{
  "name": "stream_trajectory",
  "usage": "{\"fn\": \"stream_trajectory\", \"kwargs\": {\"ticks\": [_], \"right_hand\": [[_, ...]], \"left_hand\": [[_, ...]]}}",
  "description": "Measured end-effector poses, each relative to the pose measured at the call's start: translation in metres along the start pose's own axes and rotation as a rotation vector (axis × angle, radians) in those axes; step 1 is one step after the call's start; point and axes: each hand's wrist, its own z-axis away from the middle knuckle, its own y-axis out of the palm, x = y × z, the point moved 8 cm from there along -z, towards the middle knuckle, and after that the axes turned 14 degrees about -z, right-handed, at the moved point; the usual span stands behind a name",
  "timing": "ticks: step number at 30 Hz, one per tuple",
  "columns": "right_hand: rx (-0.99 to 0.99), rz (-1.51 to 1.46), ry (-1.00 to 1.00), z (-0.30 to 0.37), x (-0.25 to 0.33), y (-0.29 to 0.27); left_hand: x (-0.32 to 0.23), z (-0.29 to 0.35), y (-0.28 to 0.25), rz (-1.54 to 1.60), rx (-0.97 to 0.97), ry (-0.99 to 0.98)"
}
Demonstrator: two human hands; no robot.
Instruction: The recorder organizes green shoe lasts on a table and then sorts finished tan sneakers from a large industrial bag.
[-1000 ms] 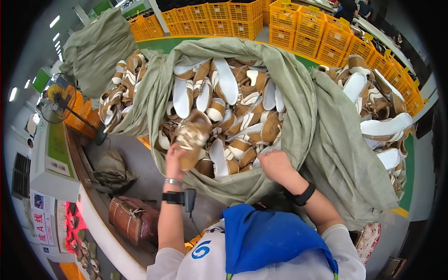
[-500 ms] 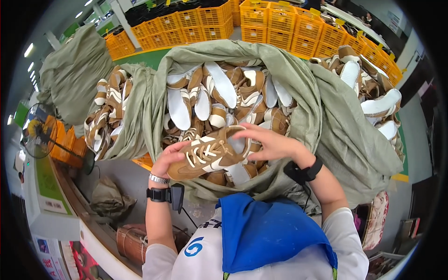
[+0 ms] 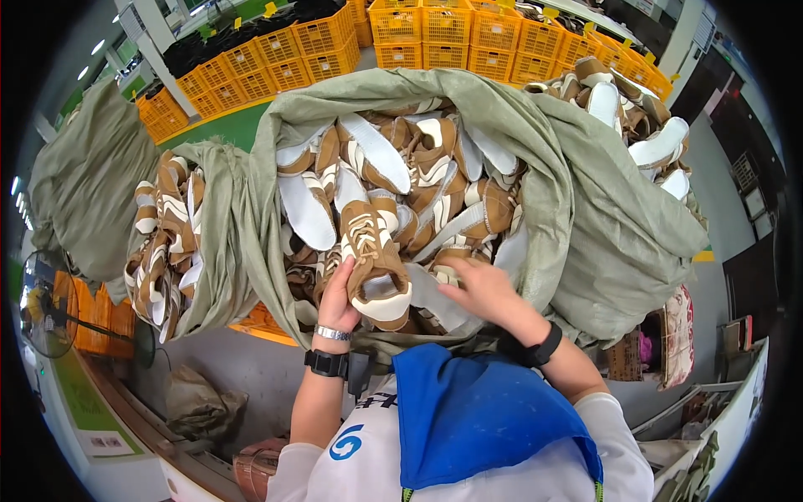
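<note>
My left hand point(image 3: 338, 298) is closed on the side of a brown and white lace-up shoe point(image 3: 365, 238), gripping it near the heel. The shoe's toe points away from me and its opening, with a pale lining, faces up toward me. To the right of it, my right hand point(image 3: 483, 291) reaches over the pile with thumb and fingers apart. Its fingertips are at another brown shoe point(image 3: 457, 253) in the pile; whether they press on it I cannot tell. Many similar shoes, several with pale undersides point(image 3: 308, 209) showing, fill the open greenish sack point(image 3: 548, 201) before me.
More shoes spill from sacks at the left point(image 3: 167, 226) and right point(image 3: 661, 142). Yellow crates point(image 3: 493, 32) stand stacked along the back. At far left are a fan point(image 3: 50, 305) and a covered heap point(image 3: 84, 184). A crumpled bag point(image 3: 196, 402) lies on the floor.
The shoe has turned from lying sideways across both hands to toe-away in my left hand. My right hand has let go of it and moved onto the pile.
</note>
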Motion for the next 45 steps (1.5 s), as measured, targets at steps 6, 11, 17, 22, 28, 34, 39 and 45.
{"fn": "stream_trajectory", "kwargs": {"ticks": [6, 11, 17, 22, 28, 34, 39, 45], "right_hand": [[0.255, 0.244, 0.195, 0.014, -0.040, 0.022], [0.206, -0.177, -0.160, 0.018, -0.011, 0.021], [-0.156, -1.021, 0.119, 0.014, -0.035, -0.024], [-0.449, -0.795, -0.158, 0.012, -0.007, -0.073], [-0.408, -0.696, -0.151, 0.008, -0.007, -0.056], [-0.494, -0.671, -0.232, 0.018, -0.001, -0.066], [-0.470, -0.377, -0.525, 0.046, 0.058, -0.087], [-0.535, -0.208, -0.542, 0.043, 0.063, -0.089]], "left_hand": [[0.000, 0.003, -0.011, 0.017, 0.012, 0.038], [0.003, 0.003, -0.013, 0.071, -0.005, 0.049], [-0.004, 0.021, 0.007, 0.081, 0.162, 0.022], [0.006, 0.052, 0.059, 0.700, 0.732, -0.081], [0.013, 0.059, 0.093, 1.013, 0.825, -0.257], [0.014, 0.057, 0.095, 1.022, 0.810, -0.169], [0.011, 0.029, 0.028, -0.243, -0.052, 0.166], [-0.016, 0.039, 0.056, -0.309, -0.139, 0.458]]}}
